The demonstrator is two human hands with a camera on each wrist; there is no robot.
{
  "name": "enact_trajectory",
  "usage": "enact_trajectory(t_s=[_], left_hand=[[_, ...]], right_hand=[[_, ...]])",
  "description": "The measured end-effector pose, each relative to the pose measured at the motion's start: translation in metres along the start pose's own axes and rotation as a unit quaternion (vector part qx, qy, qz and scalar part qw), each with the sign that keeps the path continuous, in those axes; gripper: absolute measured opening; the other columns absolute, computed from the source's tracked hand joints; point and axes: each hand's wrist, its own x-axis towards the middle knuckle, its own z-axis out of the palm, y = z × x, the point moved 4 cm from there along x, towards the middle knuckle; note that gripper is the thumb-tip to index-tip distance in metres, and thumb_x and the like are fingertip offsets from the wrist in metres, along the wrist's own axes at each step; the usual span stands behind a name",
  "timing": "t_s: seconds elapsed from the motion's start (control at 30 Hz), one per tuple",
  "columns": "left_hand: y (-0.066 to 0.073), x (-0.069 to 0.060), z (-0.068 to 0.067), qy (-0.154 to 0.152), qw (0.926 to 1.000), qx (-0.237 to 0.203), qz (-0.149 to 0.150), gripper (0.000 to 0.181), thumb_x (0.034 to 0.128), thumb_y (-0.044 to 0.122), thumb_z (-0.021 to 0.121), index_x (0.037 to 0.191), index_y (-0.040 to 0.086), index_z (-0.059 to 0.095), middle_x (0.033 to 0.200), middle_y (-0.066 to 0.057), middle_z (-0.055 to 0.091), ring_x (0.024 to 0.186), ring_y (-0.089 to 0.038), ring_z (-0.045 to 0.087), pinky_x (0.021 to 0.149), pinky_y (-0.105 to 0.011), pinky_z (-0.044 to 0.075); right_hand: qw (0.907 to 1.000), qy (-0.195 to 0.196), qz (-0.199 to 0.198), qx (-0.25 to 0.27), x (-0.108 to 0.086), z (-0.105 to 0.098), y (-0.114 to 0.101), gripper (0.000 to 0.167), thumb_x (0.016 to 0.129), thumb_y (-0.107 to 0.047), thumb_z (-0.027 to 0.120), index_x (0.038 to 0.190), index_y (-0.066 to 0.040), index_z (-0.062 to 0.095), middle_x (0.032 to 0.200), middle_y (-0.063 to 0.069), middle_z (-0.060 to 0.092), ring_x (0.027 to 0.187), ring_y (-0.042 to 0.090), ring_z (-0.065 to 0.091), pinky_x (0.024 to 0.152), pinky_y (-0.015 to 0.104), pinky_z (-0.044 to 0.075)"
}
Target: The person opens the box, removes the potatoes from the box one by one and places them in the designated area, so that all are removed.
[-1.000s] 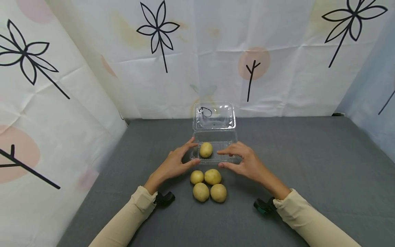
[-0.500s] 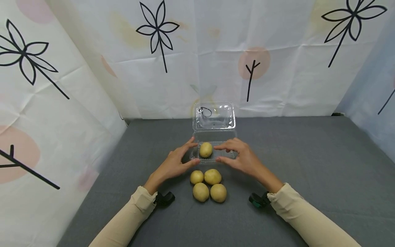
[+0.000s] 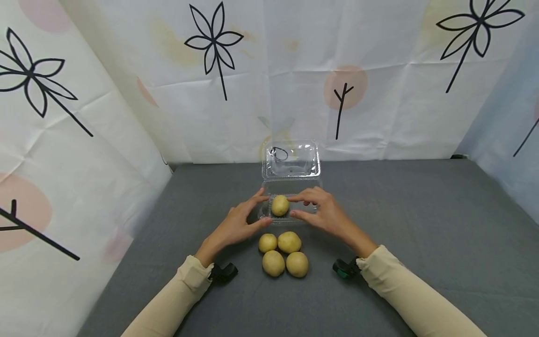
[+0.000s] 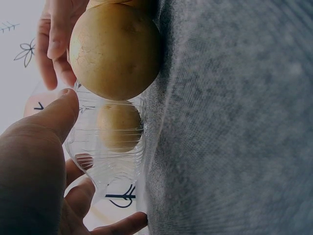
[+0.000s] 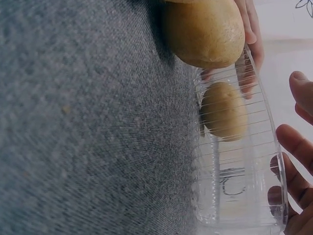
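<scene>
A yellow-skinned potato [image 3: 280, 206] lies in the left part of a clear plastic clamshell container [image 3: 290, 159], whose lid stands open at the back. Spread round the container's left end, my left hand [image 3: 241, 223] has its thumb near the front rim and its fingers at the far side. My right hand [image 3: 324, 213] hovers over the container's right part, thumb and fingers apart. Its index fingertip is close by the potato; contact cannot be told. Several more potatoes [image 3: 296, 264] sit grouped on the table in front of the container. The right wrist view shows the inside potato [image 5: 225, 111] through the ribbed wall.
A grey cloth [image 3: 400, 224] covers the table. White fabric with printed flowers [image 3: 290, 79] hangs behind and along the sides. Black wrist devices [image 3: 225, 273] show at both cuffs.
My right hand has moved left over the container, closer to the potato inside. The left hand, the container and the potatoes stay in place.
</scene>
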Motion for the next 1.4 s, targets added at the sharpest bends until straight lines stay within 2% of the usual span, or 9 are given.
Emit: enact_trajectory(t_s=[0.2, 0.3, 0.8, 1.1, 1.4], left_hand=[[0.000, 0.000, 0.000, 0.001, 1.0000, 0.002, 0.002, 0.068, 0.0991, 0.058, 0.058, 0.158, 0.032, 0.037, 0.170, 0.016, 0.013, 0.155, -0.033, 0.029, 0.112, -0.081, 0.014], [0.000, 0.000, 0.000, 0.002, 1.0000, 0.004, 0.002, 0.068, 0.0989, 0.058, 0.058, 0.158, 0.032, 0.037, 0.170, 0.016, 0.013, 0.154, -0.033, 0.029, 0.112, -0.082, 0.015], [0.001, 0.001, -0.001, 0.001, 1.0000, 0.008, 0.001, 0.068, 0.0990, 0.058, 0.058, 0.158, 0.031, 0.038, 0.170, 0.016, 0.013, 0.154, -0.034, 0.030, 0.112, -0.082, 0.016], [0.000, 0.000, -0.001, 0.002, 1.0000, 0.006, 0.003, 0.067, 0.0995, 0.056, 0.058, 0.158, 0.030, 0.038, 0.170, 0.016, 0.013, 0.153, -0.035, 0.031, 0.112, -0.082, 0.015], [0.001, 0.000, -0.001, 0.003, 1.0000, 0.006, 0.006, 0.069, 0.0989, 0.057, 0.059, 0.158, 0.028, 0.039, 0.170, 0.015, 0.014, 0.153, -0.034, 0.031, 0.111, -0.082, 0.016]], right_hand=[[0.9999, 0.001, 0.009, 0.005, 0.004, 0.003, 0.009, 0.035, 0.087, -0.016, 0.082, 0.121, -0.010, 0.075, 0.107, 0.012, 0.073, 0.088, 0.031, 0.059, 0.073, 0.048, 0.049], [0.9999, 0.002, 0.015, 0.005, 0.006, 0.004, 0.013, 0.036, 0.087, -0.016, 0.083, 0.121, -0.009, 0.075, 0.107, 0.014, 0.073, 0.089, 0.035, 0.060, 0.072, 0.049, 0.049], [0.9992, -0.024, 0.028, -0.012, 0.014, 0.008, 0.017, 0.038, 0.089, -0.023, 0.081, 0.125, -0.014, 0.074, 0.109, 0.012, 0.072, 0.089, 0.032, 0.059, 0.075, 0.049, 0.051], [0.9980, -0.050, 0.028, -0.025, 0.023, 0.013, 0.012, 0.039, 0.089, -0.023, 0.081, 0.126, -0.014, 0.073, 0.112, 0.011, 0.072, 0.092, 0.032, 0.062, 0.074, 0.035, 0.048], [0.9968, -0.070, 0.036, -0.018, 0.030, 0.016, 0.013, 0.040, 0.089, -0.023, 0.081, 0.127, -0.012, 0.072, 0.114, 0.010, 0.072, 0.094, 0.033, 0.064, 0.076, 0.036, 0.050]])
